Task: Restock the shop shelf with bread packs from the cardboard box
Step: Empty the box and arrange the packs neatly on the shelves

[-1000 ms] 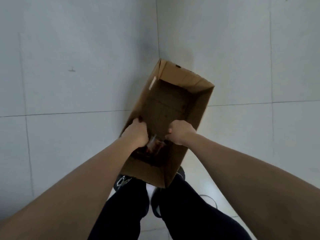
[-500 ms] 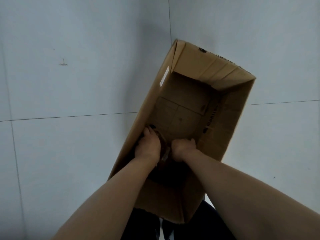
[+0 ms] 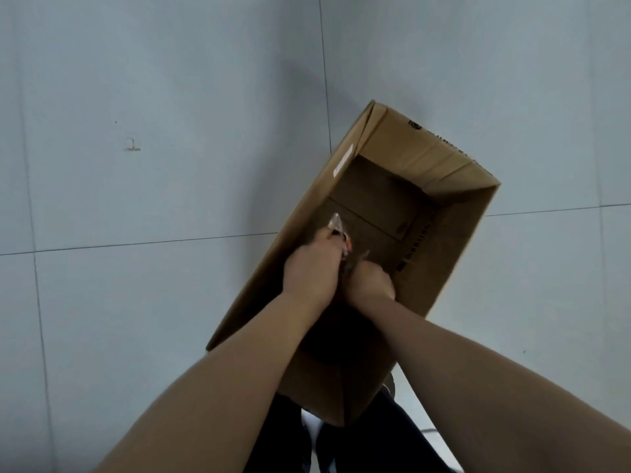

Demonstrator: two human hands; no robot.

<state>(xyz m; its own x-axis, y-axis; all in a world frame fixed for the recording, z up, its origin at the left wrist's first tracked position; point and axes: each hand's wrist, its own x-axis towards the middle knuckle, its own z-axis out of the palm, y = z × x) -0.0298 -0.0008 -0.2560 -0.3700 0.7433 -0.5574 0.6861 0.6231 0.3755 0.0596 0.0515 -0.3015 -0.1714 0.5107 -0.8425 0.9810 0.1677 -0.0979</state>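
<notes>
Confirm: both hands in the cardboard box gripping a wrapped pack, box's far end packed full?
No. The head view shows the far end of the cardboard box bare, bottom showing. The left hand and right hand do grip a wrapped pack inside it.

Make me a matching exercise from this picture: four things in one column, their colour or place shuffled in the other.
Things:
1 cardboard box
2 bread pack
3 label
4 floor

Descriptions:
a grey, tiled
b white, stuck to the box
c brown, open on top
d clear wrap, gripped by the left hand

Pairs: 1-c, 2-d, 3-b, 4-a.
</notes>
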